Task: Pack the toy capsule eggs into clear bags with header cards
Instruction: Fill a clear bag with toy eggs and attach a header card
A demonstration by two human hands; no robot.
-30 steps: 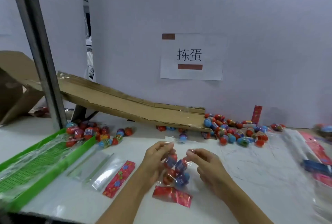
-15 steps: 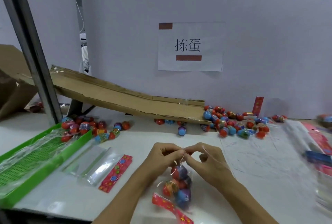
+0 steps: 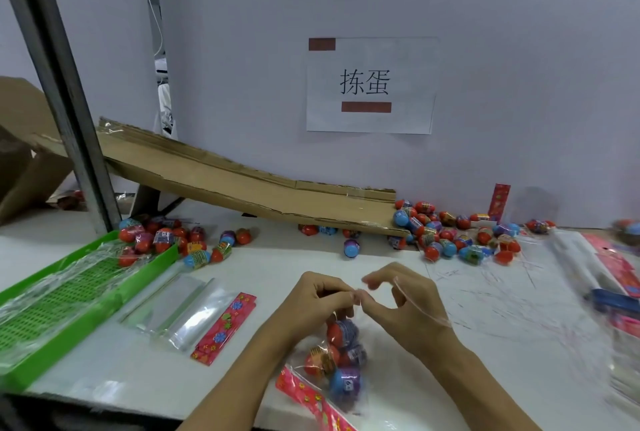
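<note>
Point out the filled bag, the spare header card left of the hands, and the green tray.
filled bag (image 3: 341, 358), head view, eggs inside.
spare header card (image 3: 224, 328), head view, middle.
green tray (image 3: 145, 273), head view, near rim.

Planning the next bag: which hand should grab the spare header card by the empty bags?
Left. The spare header card lies on the left hand's side, a short reach away. The right hand would have to cross the filled bag both hands pinch.

One wide-angle view from your head looks forward and down across the desk (image 3: 485, 326), close above your hands, facing the wall (image 3: 519, 50) behind it.
</note>
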